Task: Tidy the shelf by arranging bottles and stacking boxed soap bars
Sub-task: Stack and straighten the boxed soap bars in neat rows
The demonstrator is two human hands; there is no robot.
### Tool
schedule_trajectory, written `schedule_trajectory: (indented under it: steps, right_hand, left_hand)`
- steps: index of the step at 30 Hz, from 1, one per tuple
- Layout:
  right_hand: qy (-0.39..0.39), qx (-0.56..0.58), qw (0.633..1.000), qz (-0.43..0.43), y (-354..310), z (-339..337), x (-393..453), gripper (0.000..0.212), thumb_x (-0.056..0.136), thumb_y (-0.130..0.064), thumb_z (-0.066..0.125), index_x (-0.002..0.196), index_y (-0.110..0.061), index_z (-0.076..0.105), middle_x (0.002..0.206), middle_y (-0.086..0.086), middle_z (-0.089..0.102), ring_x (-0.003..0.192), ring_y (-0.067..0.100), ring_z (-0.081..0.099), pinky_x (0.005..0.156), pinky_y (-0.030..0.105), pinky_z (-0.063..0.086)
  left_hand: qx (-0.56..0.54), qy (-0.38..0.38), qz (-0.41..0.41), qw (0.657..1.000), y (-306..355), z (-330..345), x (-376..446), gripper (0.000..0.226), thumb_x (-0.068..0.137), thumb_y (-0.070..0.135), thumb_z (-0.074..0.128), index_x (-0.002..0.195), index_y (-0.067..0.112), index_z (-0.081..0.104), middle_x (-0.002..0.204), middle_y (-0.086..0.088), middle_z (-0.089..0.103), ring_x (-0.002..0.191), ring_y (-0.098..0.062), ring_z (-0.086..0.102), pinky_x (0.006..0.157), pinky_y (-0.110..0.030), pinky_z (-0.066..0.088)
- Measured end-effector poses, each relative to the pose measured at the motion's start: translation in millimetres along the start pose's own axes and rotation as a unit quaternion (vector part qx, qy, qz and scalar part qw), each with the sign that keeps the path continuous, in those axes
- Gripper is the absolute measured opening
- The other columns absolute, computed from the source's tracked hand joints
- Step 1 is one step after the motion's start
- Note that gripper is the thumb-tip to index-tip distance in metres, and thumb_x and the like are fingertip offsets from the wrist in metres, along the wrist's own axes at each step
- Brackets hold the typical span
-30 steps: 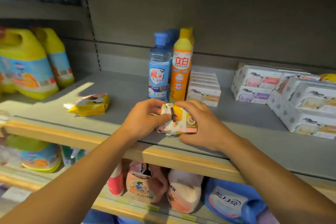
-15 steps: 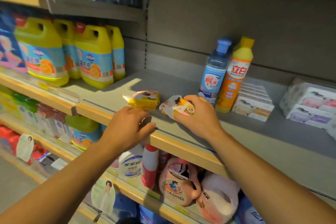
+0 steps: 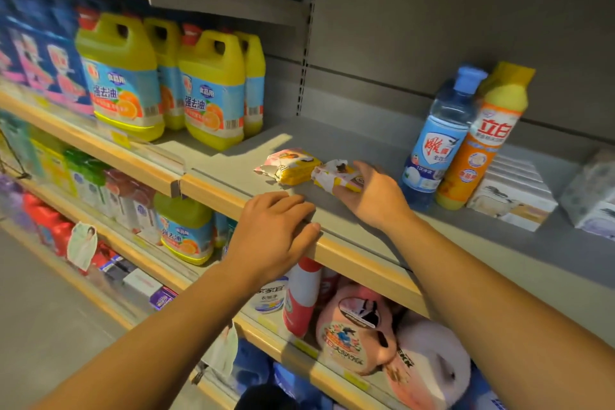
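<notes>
Our right hand [image 3: 372,200] fingers pinch one soap [image 3: 337,176] beside another [image 3: 289,166]; left hand [image 3: 276,230] rests flat, fingers relaxed; stacking not yet done.

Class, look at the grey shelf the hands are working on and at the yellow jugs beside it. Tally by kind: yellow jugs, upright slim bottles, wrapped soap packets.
Yellow jugs: 4
Upright slim bottles: 2, one blue, one orange
Wrapped soap packets: 2, one held by the right hand
Total: 8

Warm dim light, a bright patch on the shelf [image 3: 266,143], blurred and bent edges.
</notes>
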State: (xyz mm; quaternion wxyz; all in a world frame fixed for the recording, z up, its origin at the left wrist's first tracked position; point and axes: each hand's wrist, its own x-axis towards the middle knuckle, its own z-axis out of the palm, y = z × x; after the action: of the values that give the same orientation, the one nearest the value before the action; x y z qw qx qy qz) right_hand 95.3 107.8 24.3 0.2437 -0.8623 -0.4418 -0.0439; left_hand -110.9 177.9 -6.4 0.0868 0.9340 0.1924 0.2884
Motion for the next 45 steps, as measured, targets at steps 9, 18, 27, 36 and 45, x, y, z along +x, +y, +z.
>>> schedule_trajectory:
  steps: [9, 18, 27, 36, 45]
  right_hand:
    - [0.065, 0.115, 0.991, -0.026, 40.2, -61.3, -75.7, 0.054, 0.088, -0.042, 0.064, 0.138, -0.027, 0.049, 0.139, -0.006, 0.052, 0.115, 0.001, 0.044, 0.084, 0.016, 0.036]
    - [0.083, 0.040, 0.986, 0.138, 183.7, -140.3, -159.4, 0.052, 0.087, -0.046, 0.060, 0.135, -0.028, 0.053, 0.138, -0.004, 0.054, 0.125, 0.016, 0.050, 0.092, 0.025, 0.037]
    - [0.158, 0.023, 0.968, 0.195, 256.3, -172.9, -189.1, 0.048, 0.086, -0.039, 0.065, 0.130, -0.020, 0.059, 0.132, 0.003, 0.059, 0.122, 0.019, 0.054, 0.105, 0.028, 0.040]
    - [0.190, -0.074, 0.963, 0.174, 295.2, -207.5, -107.6, 0.057, 0.089, -0.040, 0.060, 0.141, -0.020, 0.046, 0.142, 0.004, 0.048, 0.131, 0.024, 0.043, 0.105, 0.031, 0.035]
    - [0.198, -0.250, 0.931, 0.178, 333.5, -224.3, -45.4, 0.063, 0.089, -0.039, 0.060, 0.145, -0.021, 0.039, 0.146, 0.004, 0.042, 0.140, 0.028, 0.029, 0.118, 0.044, 0.018]
  left_hand:
    - [-0.067, -0.024, 0.009, 0.997, 48.9, -2.1, 30.1, 0.039, 0.092, 0.048, 0.048, 0.120, 0.025, 0.063, 0.112, 0.002, 0.067, 0.106, -0.022, 0.058, 0.084, -0.039, 0.049]
    - [-0.201, -0.091, 0.081, 0.972, 194.2, 64.0, 93.7, 0.038, 0.091, 0.035, 0.058, 0.126, 0.023, 0.062, 0.122, 0.001, 0.068, 0.108, -0.017, 0.063, 0.088, -0.027, 0.048]
    - [-0.093, -0.196, 0.186, 0.958, 278.4, 130.7, 140.7, 0.053, 0.092, 0.052, 0.048, 0.134, 0.021, 0.055, 0.135, -0.006, 0.060, 0.122, -0.029, 0.055, 0.100, -0.035, 0.044]
    - [-0.082, -0.180, 0.241, 0.950, 276.0, 146.7, 148.9, 0.062, 0.081, 0.061, 0.034, 0.099, 0.014, 0.070, 0.102, -0.005, 0.071, 0.099, -0.026, 0.061, 0.081, -0.032, 0.049]
    - [-0.128, -0.204, 0.213, 0.947, 269.6, 156.9, 154.6, 0.060, 0.080, 0.061, 0.045, 0.125, 0.026, 0.064, 0.131, 0.008, 0.061, 0.125, -0.018, 0.047, 0.096, -0.015, 0.029]
